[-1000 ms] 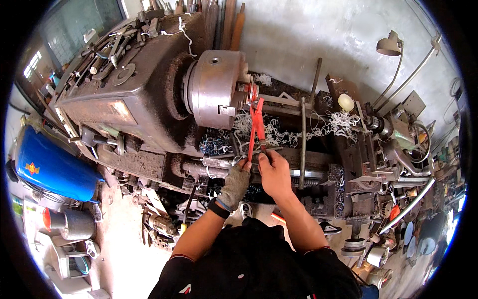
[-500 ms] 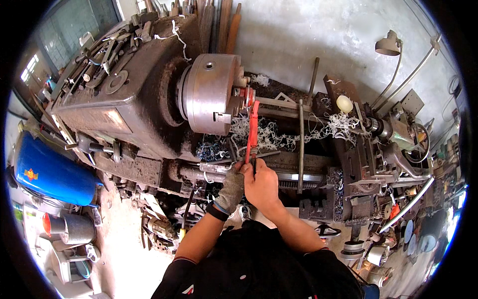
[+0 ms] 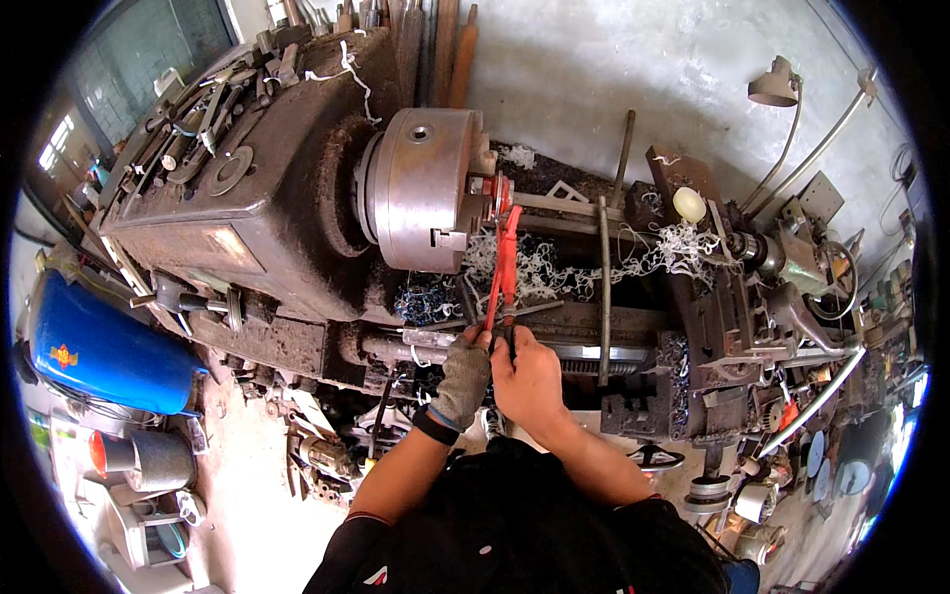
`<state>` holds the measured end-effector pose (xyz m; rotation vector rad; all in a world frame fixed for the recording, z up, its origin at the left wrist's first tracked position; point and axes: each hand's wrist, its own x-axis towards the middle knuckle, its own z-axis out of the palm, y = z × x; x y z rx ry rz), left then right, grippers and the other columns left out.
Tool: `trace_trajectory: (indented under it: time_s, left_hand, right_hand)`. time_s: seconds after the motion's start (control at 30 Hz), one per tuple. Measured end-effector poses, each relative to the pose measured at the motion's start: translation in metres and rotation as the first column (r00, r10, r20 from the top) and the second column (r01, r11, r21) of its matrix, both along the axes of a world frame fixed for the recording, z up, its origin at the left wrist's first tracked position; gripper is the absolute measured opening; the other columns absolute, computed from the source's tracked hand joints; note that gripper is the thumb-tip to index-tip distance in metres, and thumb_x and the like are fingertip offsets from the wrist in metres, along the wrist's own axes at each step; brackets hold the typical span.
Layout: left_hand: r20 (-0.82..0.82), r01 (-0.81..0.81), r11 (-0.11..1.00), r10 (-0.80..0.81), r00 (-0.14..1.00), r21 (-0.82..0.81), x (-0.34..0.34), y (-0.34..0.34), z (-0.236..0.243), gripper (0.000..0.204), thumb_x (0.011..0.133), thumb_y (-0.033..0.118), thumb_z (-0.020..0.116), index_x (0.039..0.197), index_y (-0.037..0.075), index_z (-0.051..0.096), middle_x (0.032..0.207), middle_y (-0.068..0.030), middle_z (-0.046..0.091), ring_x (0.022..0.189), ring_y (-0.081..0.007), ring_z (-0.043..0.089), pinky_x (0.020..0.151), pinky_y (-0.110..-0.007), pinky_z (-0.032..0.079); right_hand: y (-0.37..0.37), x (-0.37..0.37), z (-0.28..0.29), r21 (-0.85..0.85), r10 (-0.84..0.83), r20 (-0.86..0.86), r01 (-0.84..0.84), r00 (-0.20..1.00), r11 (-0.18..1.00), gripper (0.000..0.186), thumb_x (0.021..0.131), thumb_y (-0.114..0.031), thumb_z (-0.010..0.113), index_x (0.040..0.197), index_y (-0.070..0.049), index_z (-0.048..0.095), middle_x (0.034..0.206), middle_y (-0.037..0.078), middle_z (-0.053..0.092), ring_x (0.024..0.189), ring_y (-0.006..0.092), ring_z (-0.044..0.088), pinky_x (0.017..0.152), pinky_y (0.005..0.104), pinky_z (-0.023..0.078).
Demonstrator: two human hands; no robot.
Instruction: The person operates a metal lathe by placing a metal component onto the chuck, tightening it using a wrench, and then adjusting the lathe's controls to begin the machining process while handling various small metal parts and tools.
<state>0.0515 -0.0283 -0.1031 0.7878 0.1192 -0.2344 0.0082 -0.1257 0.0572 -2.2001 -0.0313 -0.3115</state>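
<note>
A long red tool (image 3: pixel 508 259) with two narrow handles stands upright before me; its exact kind I cannot make out. Its upper end meets, or comes very near, a red ringed part (image 3: pixel 501 197) at the front of the lathe chuck (image 3: pixel 420 186). My left hand (image 3: pixel 464 378), in a grey work glove, is closed around the lower end of the left handle. Bare, my right hand (image 3: pixel 528 384) is closed on the darker end of the right handle. The two hands are side by side, and fingers hide parts of the grip.
Pale curled shavings (image 3: pixel 534 269) lie over the lathe bed below the chuck. A metal rod (image 3: pixel 605 297) stands to the right of my hands. The carriage (image 3: pixel 708 327) is farther right. Loose tools (image 3: pixel 213 124) cover the headstock top, and a blue barrel (image 3: pixel 109 342) stands left.
The gap between the tool's two handles looks slightly wider. Both hands keep their grip, and the whole view has shifted a little.
</note>
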Motion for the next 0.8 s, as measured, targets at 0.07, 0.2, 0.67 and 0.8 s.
trace_trajectory:
  time_s: [0.07,0.2,0.67,0.8]
  left_hand:
    - [0.023,0.027,0.981,-0.032,0.999,0.190,-0.001,0.005,0.003,0.020,0.106,0.018,0.053,0.115,0.004,0.062,0.100,-0.0035,0.064,0.086,-0.0124,0.059,0.078,-0.030,0.051]
    - [-0.103,0.047,0.965,-0.076,0.992,-0.258,-0.013,-0.003,0.007,0.020,0.105,0.018,0.054,0.116,0.004,0.062,0.100,-0.0036,0.065,0.088,-0.0128,0.061,0.079,-0.030,0.052]
    - [-0.027,0.031,0.993,-0.034,0.999,-0.118,-0.018,-0.012,0.018,0.022,0.105,0.020,0.050,0.116,0.004,0.061,0.098,-0.0032,0.064,0.087,-0.0162,0.061,0.078,-0.031,0.052]
    - [-0.037,0.043,0.950,-0.057,0.998,-0.308,-0.007,-0.013,0.000,0.014,0.104,0.018,0.057,0.106,0.006,0.062,0.089,0.0006,0.062,0.080,-0.0102,0.058,0.072,-0.027,0.051]
  right_hand:
    - [0.001,0.001,-0.001,-0.013,0.004,0.001,-0.004,1.000,1.000,0.019,0.095,-0.013,0.058,0.083,0.001,0.054,0.067,0.026,0.060,0.066,0.0486,0.061,0.057,0.0524,0.046]
    - [0.001,0.004,-0.002,-0.037,0.002,0.025,-0.002,1.000,0.999,0.020,0.094,-0.013,0.059,0.082,0.001,0.053,0.065,0.026,0.059,0.066,0.0489,0.061,0.057,0.0532,0.047]
    - [0.000,0.007,-0.003,-0.074,-0.020,-0.009,0.019,1.000,0.997,0.020,0.096,-0.015,0.058,0.083,0.000,0.054,0.065,0.024,0.060,0.065,0.0473,0.062,0.057,0.0526,0.047]
    - [-0.003,0.002,-0.011,-0.122,0.009,0.053,-0.003,0.999,0.993,0.019,0.096,-0.016,0.057,0.087,0.000,0.054,0.064,0.024,0.062,0.061,0.0459,0.063,0.054,0.0532,0.050]
